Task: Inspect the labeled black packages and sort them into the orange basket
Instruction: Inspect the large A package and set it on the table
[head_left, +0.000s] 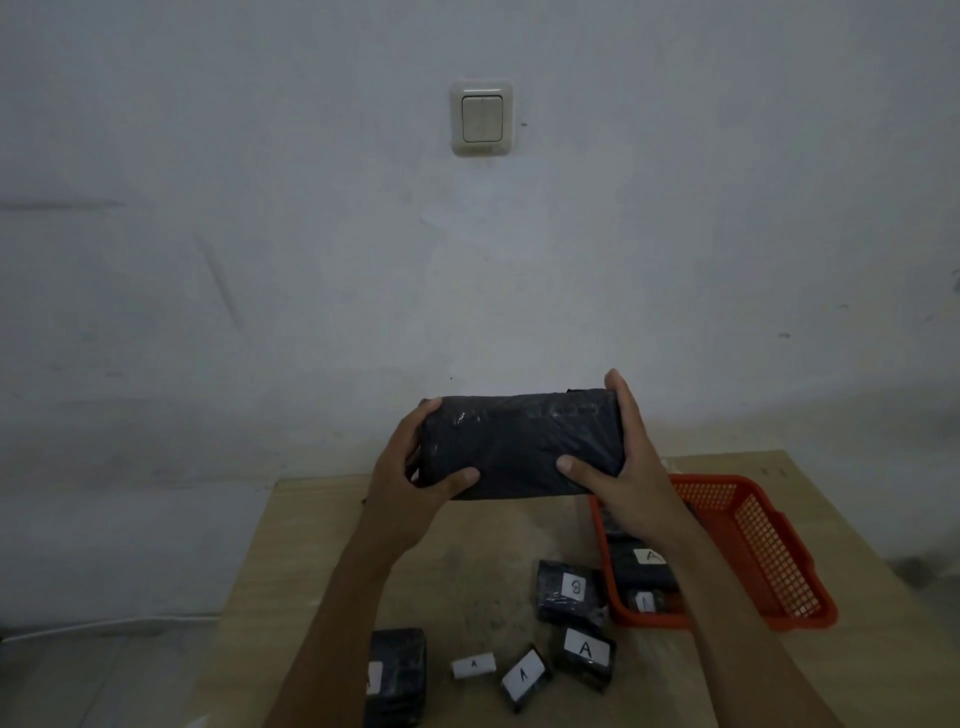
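Both hands — the left hand and the right hand — grip the ends of a long black package raised above the wooden table; smaller labeled packages lie below; the orange basket at right holds two more — one marked A.

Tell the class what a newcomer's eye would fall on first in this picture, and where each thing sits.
First, the large black package held up mid-frame, the left hand and right hand gripping its ends. Next, the orange basket at the right of the wooden table, with labelled packages inside. Then the light switch high on the wall.
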